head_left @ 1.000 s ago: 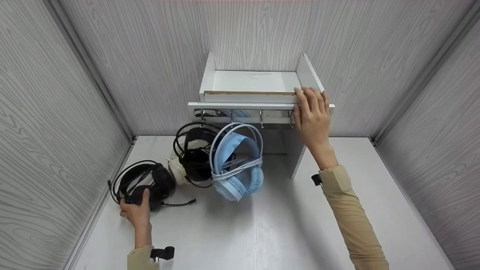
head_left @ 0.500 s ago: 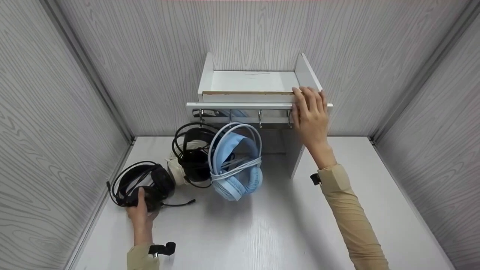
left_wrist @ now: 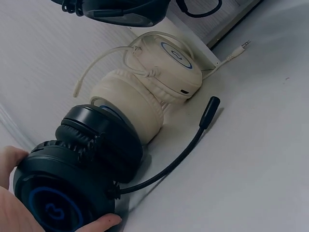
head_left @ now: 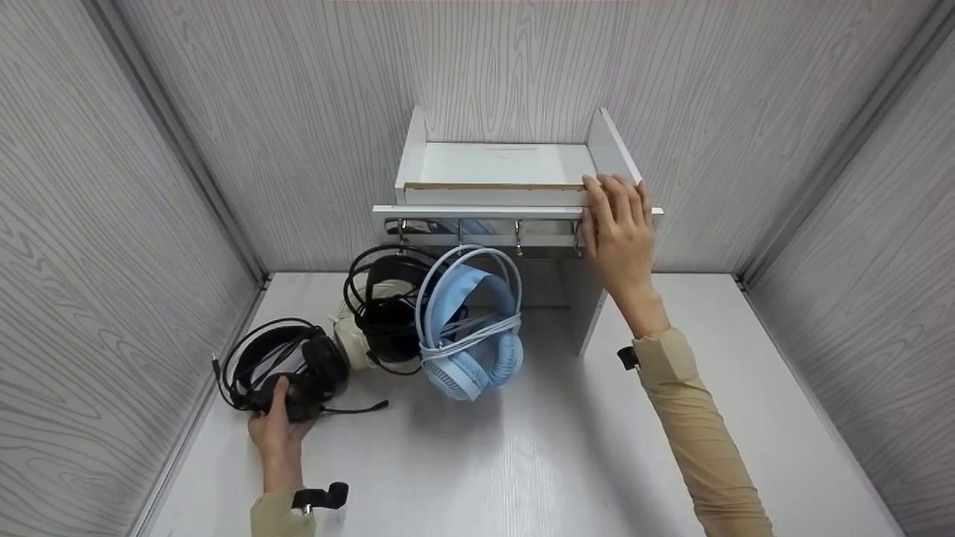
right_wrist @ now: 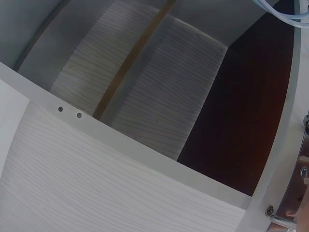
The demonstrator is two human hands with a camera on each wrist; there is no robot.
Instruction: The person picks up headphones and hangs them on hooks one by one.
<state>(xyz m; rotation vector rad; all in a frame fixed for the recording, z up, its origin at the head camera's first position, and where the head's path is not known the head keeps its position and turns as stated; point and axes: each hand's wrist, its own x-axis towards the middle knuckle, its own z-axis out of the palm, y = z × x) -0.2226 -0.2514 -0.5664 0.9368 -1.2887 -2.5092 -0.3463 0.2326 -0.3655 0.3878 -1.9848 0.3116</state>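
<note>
White table (head_left: 515, 462), white shelf (head_left: 507, 165) at its back

A rail (head_left: 448, 212) runs along the shelf's front. Below its left half hang two headsets: a blue headset (head_left: 455, 377) with its cable wound round it, and a dangling black headset (head_left: 392, 339) further left. A cream headset (left_wrist: 128, 104) lies on the table by the shelf's left side. Beside it, at the table's left, is another black headset (head_left: 324, 362) — the left hand (head_left: 274, 436) grips it by one ear cup, thumb and fingers round the edge. Whether it bears on the table, I cannot tell. The right hand (head_left: 623, 242) clasps the shelf's front right corner, fingers over the rail. Metal hooks (head_left: 518, 237) line the rail. Smallest — the gripped headset's microphone tip (left_wrist: 210, 112), near the tabletop, and the cream headset's plug (left_wrist: 239, 50).
</note>
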